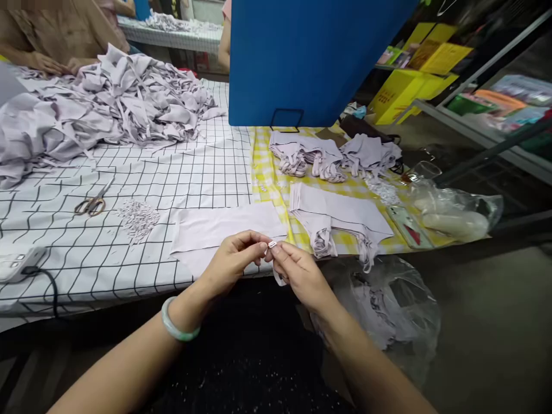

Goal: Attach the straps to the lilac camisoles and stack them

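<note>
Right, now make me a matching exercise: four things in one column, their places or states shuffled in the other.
1. Scissors
2. Bracelet
3. Power strip
4. Small white part

A. Pinched between left hand and right hand
B. Lying beside a scatter of pale bits
C. Has a black cable plugged in
D. Around the left wrist

Right pairs: 1-B, 2-D, 3-C, 4-A

The single view looks from the wearer's head, forward and steeply down, tilted a little, over the near edge of the table with the black-and-white checked cloth (pixel 215 167). The wearer's two bare forearms (pixel 190 310) enter close, from the near side; the upright blue panel (pixel 310 57) stands farther off. No second view shares the scene.
</note>
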`<state>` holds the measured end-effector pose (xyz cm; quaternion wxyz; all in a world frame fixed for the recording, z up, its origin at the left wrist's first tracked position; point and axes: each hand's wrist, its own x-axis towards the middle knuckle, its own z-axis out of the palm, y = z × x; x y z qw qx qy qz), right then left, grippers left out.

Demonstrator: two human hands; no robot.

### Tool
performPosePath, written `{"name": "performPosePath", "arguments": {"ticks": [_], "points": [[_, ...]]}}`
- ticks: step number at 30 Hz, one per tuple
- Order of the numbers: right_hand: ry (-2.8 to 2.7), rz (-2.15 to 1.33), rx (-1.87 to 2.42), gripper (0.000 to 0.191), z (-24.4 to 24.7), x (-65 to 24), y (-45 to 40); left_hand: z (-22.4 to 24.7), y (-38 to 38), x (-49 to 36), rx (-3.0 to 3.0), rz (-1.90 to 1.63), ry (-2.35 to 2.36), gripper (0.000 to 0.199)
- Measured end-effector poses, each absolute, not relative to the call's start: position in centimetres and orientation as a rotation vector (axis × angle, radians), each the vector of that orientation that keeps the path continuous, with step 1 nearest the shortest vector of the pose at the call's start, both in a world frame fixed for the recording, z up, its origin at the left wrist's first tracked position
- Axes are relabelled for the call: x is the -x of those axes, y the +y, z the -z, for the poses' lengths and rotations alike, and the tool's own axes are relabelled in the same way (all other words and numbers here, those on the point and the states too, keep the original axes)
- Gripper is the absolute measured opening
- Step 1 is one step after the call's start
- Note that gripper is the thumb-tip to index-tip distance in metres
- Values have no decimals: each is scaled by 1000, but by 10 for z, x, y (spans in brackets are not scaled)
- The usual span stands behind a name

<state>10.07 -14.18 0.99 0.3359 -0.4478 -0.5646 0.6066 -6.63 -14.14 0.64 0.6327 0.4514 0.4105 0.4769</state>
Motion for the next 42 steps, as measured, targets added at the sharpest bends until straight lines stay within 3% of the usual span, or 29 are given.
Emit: {"name": "performPosePath", "arguments": {"ticks": [6,11,16,20,24,42], "points": [[-1692,-1357,1340,38,4,-93,-156,4,-158,73,-1238,-1067,1189,16],[-1852,-1372,1427,34,9,-96,-174,17,-169,76,-1298,-873,1214,16],[-1778,-1363,1462,33,14,-97,-168,18,-156,73,-1731,-864,1241,12],[-1389,-1595,1515,29,16,-91,-139,32,-122,79,-2028,-919,1279,9],[-1020,-1863,1569,19,16,-81,-116,58,-96,90,-2221,-826,1357,18],[-942,-1867,1704,14,22,-59,-84,65,-85,96,-2002,-926,1304,13]]}}
